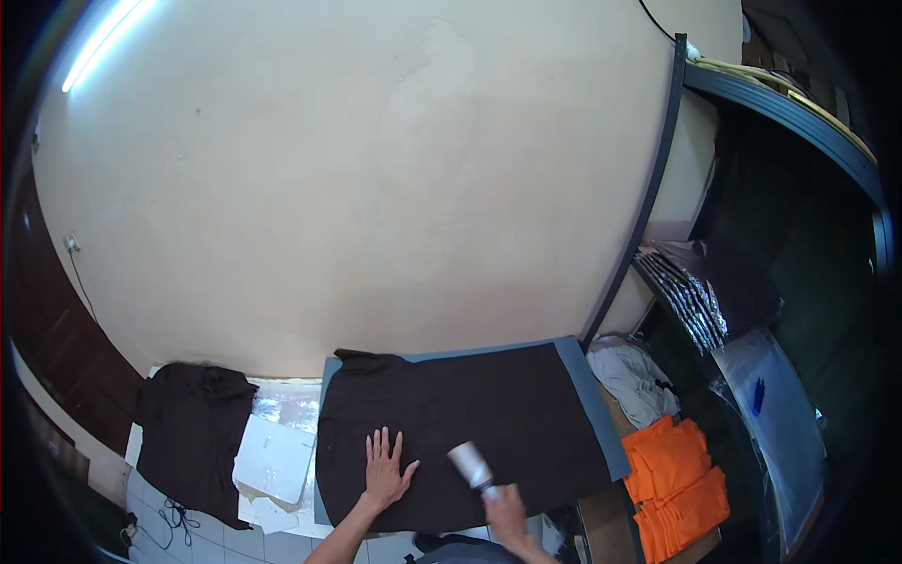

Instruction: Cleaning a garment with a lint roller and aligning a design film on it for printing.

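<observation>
A dark brown garment (526, 404) lies spread over a blue-grey board (594, 414) on the table. My left hand (384, 475) rests flat on its left part, fingers apart and holding nothing. In my right hand (507, 512), near the garment's front edge, is the handle of a lint roller (470, 463). The roller's white cylinder points away from me to the left, over the cloth. Whether it touches the fabric I cannot tell.
Left of the board are another dark garment (193, 423) and white sheets (272, 459). On the right lie folded orange cloth (672, 461) and a grey-white cloth heap (629, 376). A dark metal rack post (648, 207) rises beside the table. Behind stands a plain wall (329, 188).
</observation>
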A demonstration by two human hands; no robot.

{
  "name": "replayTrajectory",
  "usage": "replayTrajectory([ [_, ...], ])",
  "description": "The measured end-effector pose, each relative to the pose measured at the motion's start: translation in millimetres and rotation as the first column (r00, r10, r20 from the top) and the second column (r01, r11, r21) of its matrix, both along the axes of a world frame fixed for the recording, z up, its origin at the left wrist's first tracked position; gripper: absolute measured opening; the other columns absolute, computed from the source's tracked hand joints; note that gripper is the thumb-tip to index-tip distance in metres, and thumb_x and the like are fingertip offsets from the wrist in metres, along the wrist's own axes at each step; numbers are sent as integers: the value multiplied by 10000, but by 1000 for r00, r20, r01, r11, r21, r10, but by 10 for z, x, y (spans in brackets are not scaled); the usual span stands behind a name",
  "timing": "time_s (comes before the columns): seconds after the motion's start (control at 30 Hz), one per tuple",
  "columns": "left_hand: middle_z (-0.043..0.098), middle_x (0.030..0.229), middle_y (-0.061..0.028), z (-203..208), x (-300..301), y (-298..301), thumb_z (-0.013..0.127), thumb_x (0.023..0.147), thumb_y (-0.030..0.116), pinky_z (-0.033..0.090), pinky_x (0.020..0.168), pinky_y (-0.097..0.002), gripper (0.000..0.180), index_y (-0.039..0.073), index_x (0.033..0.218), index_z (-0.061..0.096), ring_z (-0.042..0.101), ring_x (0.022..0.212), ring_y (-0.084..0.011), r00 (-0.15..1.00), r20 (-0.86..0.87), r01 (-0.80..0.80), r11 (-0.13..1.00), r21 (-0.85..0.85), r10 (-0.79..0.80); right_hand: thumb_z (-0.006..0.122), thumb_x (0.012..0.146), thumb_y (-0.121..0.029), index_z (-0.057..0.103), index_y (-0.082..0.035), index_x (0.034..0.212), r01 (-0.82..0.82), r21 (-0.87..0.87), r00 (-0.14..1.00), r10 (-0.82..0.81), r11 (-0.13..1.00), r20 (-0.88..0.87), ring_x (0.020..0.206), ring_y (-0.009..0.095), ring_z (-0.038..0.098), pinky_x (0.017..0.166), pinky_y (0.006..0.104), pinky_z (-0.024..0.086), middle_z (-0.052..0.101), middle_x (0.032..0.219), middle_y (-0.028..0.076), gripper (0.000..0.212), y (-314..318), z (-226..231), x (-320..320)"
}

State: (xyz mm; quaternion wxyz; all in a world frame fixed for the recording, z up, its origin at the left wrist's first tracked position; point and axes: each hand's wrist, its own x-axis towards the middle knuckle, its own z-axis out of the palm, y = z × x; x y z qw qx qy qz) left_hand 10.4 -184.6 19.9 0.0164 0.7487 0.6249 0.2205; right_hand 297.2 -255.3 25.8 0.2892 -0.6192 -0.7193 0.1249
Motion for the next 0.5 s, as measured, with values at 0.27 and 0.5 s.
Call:
replayTrajectory([
  [0.27, 286, 1590, -341, -122, -145, 5, 554, 930, 669, 49, 1237, -643, 900, 51, 1562, 388, 214, 1517, -482, 984, -73, -164, 986, -11, 163, 681, 935, -278, 596, -11, 964, -206, -13, 950, 203, 978, 237, 858, 370, 570, 769, 496, 451, 567, 943, 194, 282, 74, -207, -35],
  [0.5, 298, 1579, -352, 13, -138, -36, 576, 932, 642, 35, 1238, -648, 881, 36, 1547, 403, 217, 1518, -484, 983, -59, -177, 982, -64, 173, 580, 1012, -210, 592, 23, 1033, 377, 95, 864, -386, 922, 322, 949, 416, 572, 858, 542, 440, 563, 1024, 229, 234, 767, -77, 1088],
])
